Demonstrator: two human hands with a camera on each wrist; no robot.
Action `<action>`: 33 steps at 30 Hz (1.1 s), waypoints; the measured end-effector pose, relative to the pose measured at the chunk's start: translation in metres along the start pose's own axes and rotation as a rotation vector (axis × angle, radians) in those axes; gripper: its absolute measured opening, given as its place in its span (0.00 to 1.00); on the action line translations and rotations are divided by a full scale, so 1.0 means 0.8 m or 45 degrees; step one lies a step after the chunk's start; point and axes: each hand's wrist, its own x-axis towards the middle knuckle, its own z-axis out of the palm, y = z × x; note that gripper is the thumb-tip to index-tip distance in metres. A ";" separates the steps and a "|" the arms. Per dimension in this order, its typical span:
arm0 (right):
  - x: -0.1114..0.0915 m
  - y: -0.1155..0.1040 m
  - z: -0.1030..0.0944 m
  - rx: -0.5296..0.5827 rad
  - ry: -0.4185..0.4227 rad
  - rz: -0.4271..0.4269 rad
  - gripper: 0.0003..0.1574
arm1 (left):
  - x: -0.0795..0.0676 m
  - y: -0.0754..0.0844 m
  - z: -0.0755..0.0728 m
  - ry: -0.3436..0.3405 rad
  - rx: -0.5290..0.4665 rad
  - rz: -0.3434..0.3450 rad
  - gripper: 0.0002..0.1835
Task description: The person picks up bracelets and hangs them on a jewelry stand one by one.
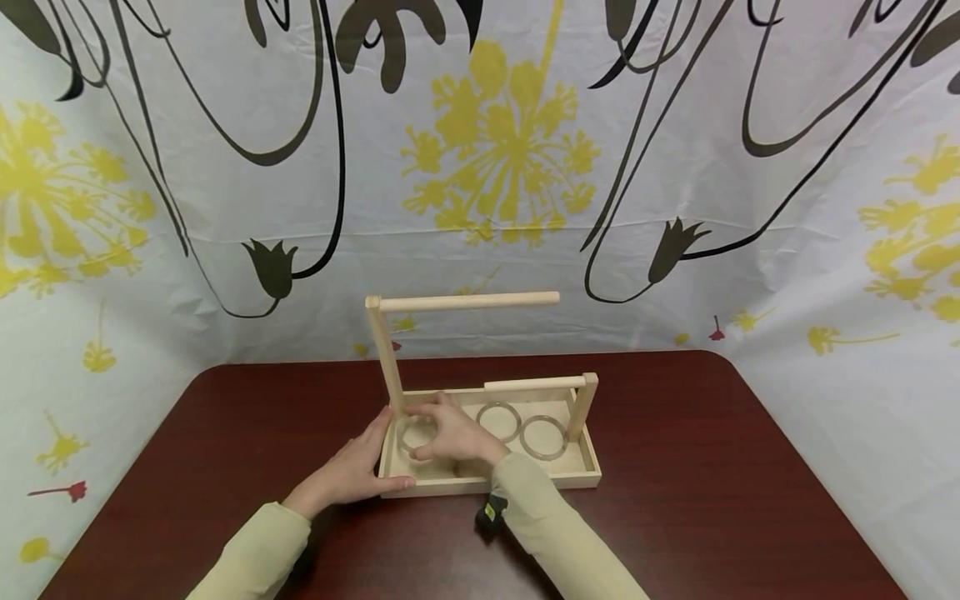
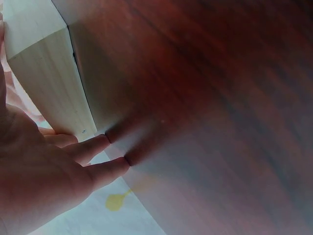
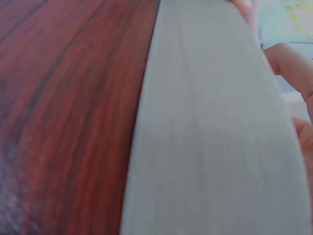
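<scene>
A shallow wooden tray [image 1: 487, 485] stands on the table, with a tall post and bar [image 1: 468, 302] at its left and a shorter post and bar [image 1: 536, 384] at its right. My left hand [image 1: 352, 467] rests against the tray's left end, thumb along the front wall; in the left wrist view its straight fingertips touch the tabletop. Reaching over the front wall, my right hand [image 1: 453, 433] curls thumb and forefinger around opposite sides of a greyish ring [image 1: 402, 439] lying at the left. Two similar rings, a middle one [image 1: 498, 404] and a right one [image 1: 543, 458], lie flat in the tray.
The dark red wooden table [image 1: 712, 500] has rounded far corners. Behind it and along both sides hangs a white cloth [image 1: 480, 267] with yellow and grey flower prints. A black wrist device [image 1: 489, 515] sits under the right sleeve, just in front of the tray.
</scene>
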 end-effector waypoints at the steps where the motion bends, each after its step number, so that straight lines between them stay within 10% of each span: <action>1: -0.001 -0.001 -0.001 0.011 0.011 -0.011 0.44 | 0.000 0.000 0.000 -0.004 0.002 -0.004 0.60; 33: -0.013 -0.047 -0.031 0.149 0.145 -0.154 0.42 | -0.003 0.004 -0.004 -0.027 -0.063 0.032 0.61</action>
